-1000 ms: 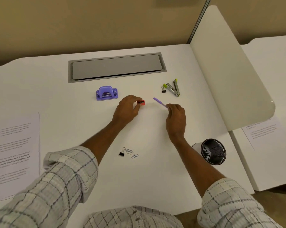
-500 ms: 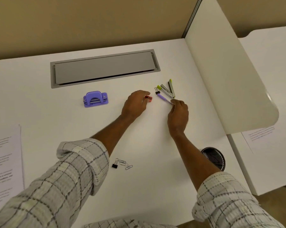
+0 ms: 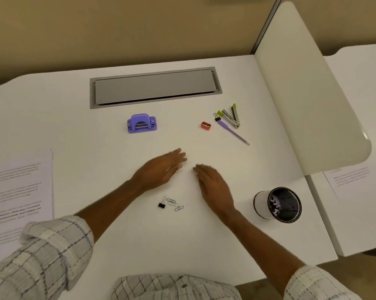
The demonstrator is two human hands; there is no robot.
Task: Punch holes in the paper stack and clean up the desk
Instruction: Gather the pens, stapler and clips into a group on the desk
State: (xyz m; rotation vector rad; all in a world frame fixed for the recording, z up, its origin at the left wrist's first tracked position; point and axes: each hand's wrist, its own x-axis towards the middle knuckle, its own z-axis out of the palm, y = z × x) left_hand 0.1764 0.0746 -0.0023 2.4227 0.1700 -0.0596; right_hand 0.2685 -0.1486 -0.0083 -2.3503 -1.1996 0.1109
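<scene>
A purple hole punch (image 3: 141, 123) stands on the white desk (image 3: 117, 245) in front of a grey cable hatch. The printed paper stack (image 3: 16, 195) lies at the left edge. A red sharpener (image 3: 205, 126), a purple pen (image 3: 233, 132), an opened stapler with green tips (image 3: 231, 116) and a black binder clip (image 3: 217, 118) lie grouped at the back right. My left hand (image 3: 161, 168) and my right hand (image 3: 213, 187) hover mid-desk with straight fingers, holding nothing, well short of that group.
A black mesh pen cup (image 3: 279, 205) lies on its side at the front right. A binder clip and paper clips (image 3: 171, 204) lie between my forearms. A white divider panel (image 3: 308, 89) bounds the right side; another sheet (image 3: 349, 178) lies beyond it.
My left hand let go of the red sharpener and my right hand let go of the purple pen beside the stapler. Both hands have pulled back toward me, open.
</scene>
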